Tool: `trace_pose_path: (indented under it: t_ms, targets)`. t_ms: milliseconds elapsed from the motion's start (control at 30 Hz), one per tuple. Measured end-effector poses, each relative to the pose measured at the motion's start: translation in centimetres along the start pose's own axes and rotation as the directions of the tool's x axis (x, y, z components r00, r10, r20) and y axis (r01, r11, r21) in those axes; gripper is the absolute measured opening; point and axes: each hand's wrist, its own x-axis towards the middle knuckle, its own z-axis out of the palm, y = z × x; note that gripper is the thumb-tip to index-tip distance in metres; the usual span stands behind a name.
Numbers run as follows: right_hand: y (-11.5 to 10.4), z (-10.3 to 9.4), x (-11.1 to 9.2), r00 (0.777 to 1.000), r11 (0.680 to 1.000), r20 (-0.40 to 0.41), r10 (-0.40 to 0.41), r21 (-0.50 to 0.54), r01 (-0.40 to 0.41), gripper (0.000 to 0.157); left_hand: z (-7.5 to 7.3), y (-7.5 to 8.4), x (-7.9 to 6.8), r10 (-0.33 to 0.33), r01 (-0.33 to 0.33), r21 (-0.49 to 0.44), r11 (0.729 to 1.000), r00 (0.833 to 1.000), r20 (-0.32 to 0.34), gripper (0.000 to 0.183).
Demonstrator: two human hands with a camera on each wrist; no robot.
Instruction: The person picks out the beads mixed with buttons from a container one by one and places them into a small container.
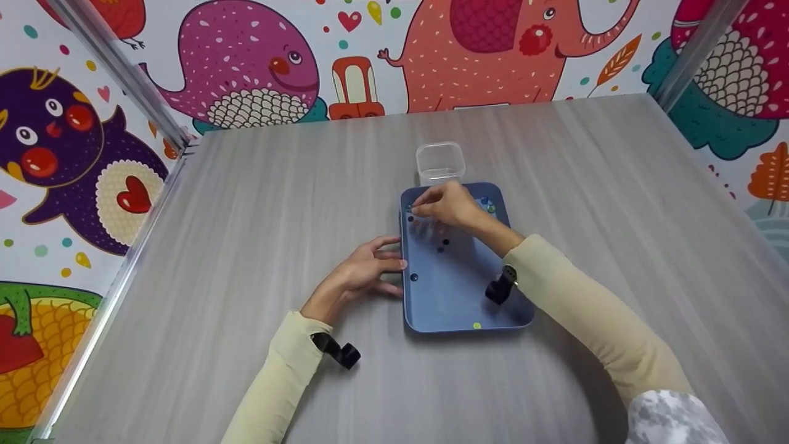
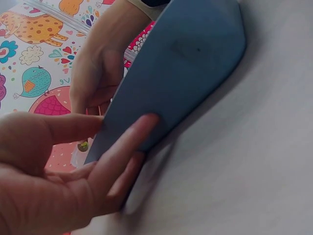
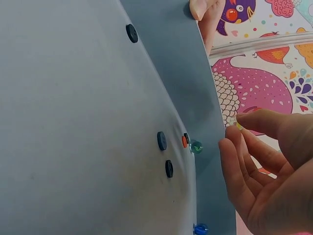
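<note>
A blue tray (image 1: 456, 290) lies on the table, with several small dark buttons (image 3: 162, 140), an orange button (image 3: 184, 141), a green marble (image 3: 196, 147) and a blue marble (image 3: 201, 229) scattered inside. On the tray's left side, my left hand (image 1: 368, 268) grips the wall, one digit over the rim and the other fingers against the outer face. Above the far left part of the tray, my right hand (image 1: 450, 205) pinches a tiny yellow piece (image 3: 239, 126) between thumb and index finger. Those fingertips cover most of it, so its kind cannot be told.
A clear plastic container (image 1: 440, 161) stands just beyond the tray's far edge. A yellow round spot (image 1: 477, 325) shows at the tray's near wall. Patterned panels (image 1: 363, 61) border the grey table (image 1: 296, 197) at the back and left.
</note>
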Motion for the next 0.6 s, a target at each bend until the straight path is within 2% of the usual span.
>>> trace_pose_path:
  t_ms: [367, 600]
  targets:
    - [-0.5, -1.0, -0.5, 0.999, 0.999, -0.034, -0.040, 0.021, 0.041, 0.021, 0.1, 0.1, -0.2, -0.009, 0.009, 0.013, 1.000, 1.000, -0.013, 0.067]
    - [-0.6, -1.3, -0.6, 0.998, 0.999, -0.054, -0.036, -0.017, 0.035, 0.022, 0.1, 0.2, -0.2, -0.010, 0.011, 0.014, 1.000, 1.000, -0.013, 0.068]
